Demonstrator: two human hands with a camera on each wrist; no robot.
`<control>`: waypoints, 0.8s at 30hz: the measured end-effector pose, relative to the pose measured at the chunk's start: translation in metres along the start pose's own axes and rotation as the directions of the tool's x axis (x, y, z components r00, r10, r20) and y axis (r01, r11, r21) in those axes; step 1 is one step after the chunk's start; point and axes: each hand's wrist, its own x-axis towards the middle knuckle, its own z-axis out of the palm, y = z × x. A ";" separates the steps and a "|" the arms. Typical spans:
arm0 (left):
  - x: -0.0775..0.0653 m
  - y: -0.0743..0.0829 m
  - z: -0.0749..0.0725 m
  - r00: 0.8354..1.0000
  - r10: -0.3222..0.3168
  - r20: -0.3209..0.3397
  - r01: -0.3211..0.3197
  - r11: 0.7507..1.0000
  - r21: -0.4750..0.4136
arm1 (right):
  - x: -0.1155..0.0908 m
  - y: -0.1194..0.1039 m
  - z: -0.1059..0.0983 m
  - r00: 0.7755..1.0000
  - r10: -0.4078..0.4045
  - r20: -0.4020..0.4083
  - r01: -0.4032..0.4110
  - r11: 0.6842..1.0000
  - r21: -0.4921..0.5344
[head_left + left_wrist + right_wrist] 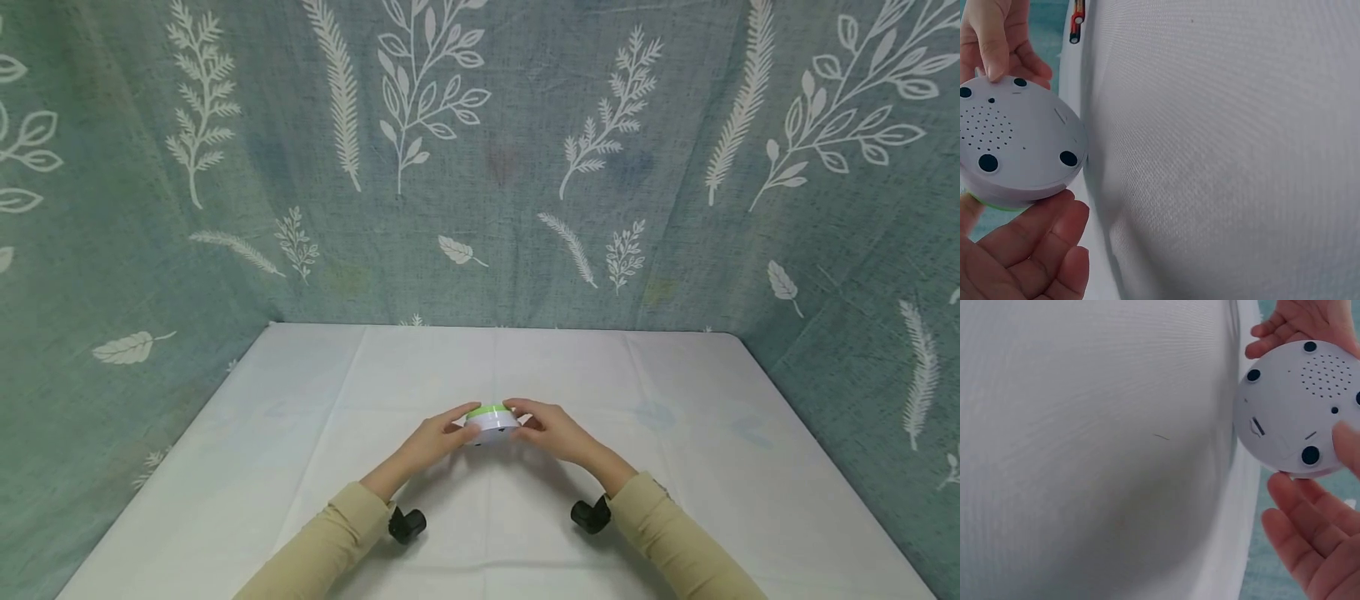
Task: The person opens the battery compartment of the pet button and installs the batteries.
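Observation:
Both hands hold a round white device (492, 423) with a green top (489, 409) above the white table. My left hand (431, 440) grips its left side between thumb and fingers. On the opposite side my right hand (558, 433) pinches it the same way. The wrist views show the device's white underside (1035, 134), with a cluster of small holes, dark round feet (1310, 455) and a slot near the rim. In the right wrist view the right thumb (1349, 447) overlaps the underside, its fingers at the rim. The green top is mostly hidden there.
A white cloth covers the table (375, 367). Green leaf-patterned fabric (495, 183) hangs behind and at both sides. Black wrist cameras (407, 527) jut inward below the sleeves. Red and black batteries (1077, 20) lie near the top of the left wrist view.

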 end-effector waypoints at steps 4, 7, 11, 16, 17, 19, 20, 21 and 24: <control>0.000 0.001 0.001 1.000 0.018 -0.015 -0.018 1.000 -0.004 | 0.002 0.001 0.002 0.999 0.014 -0.035 -0.015 1.000 -0.020; -0.001 0.002 0.001 0.999 0.031 -0.018 -0.031 0.999 -0.010 | 0.002 0.000 0.002 0.999 0.016 -0.052 -0.018 1.000 -0.024; -0.003 0.003 0.000 0.999 0.038 -0.019 -0.038 0.999 -0.018 | 0.001 -0.002 0.001 0.996 0.026 -0.082 -0.027 1.000 -0.006; -0.006 0.006 -0.002 0.997 0.074 -0.022 -0.074 0.997 -0.003 | 0.000 -0.004 0.000 0.995 0.022 -0.095 -0.019 0.999 0.030; -0.006 0.006 -0.002 0.996 0.089 -0.020 -0.089 0.996 0.015 | 0.000 -0.004 0.000 0.995 0.021 -0.095 -0.017 0.999 0.034; -0.006 0.006 -0.002 0.994 0.112 -0.015 -0.111 0.992 0.055 | 0.000 -0.005 0.000 0.995 0.021 -0.096 -0.017 0.999 0.047; -0.006 0.006 -0.002 0.992 0.123 -0.013 -0.122 0.990 0.077 | 0.000 -0.005 0.000 0.995 0.023 -0.098 -0.018 0.999 0.052; -0.006 0.006 -0.002 0.991 0.133 -0.013 -0.131 0.986 0.101 | 0.000 -0.005 0.000 0.995 0.026 -0.100 -0.020 0.998 0.058; -0.006 0.007 -0.001 0.988 0.154 -0.011 -0.151 0.976 0.157 | 0.000 -0.006 0.001 0.994 0.040 -0.100 -0.031 0.996 0.088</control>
